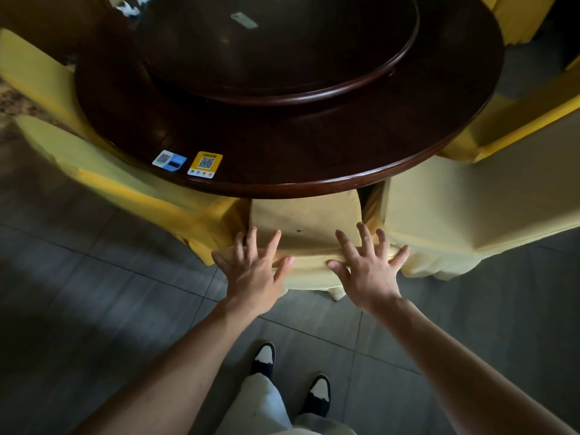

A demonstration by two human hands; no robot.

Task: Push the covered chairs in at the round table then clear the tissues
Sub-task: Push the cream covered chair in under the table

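Note:
A yellow-covered chair (306, 215) stands straight ahead of me, its seat tucked under the edge of the dark round table (282, 146). My left hand (252, 268) and my right hand (368, 265) lie flat on the top of its backrest, fingers spread and straight. Crumpled white tissues (130, 6) lie at the table's far left edge. A pale flat item (244, 20) lies on the raised turntable (282, 48).
Further covered chairs surround the table: two at the left (103, 171), (34, 70), a large one at the right (470, 208) and others at the far right (521, 17). Two QR-code cards (188, 163) lie near the table's front edge. Grey floor tiles and my feet (292, 378) are below.

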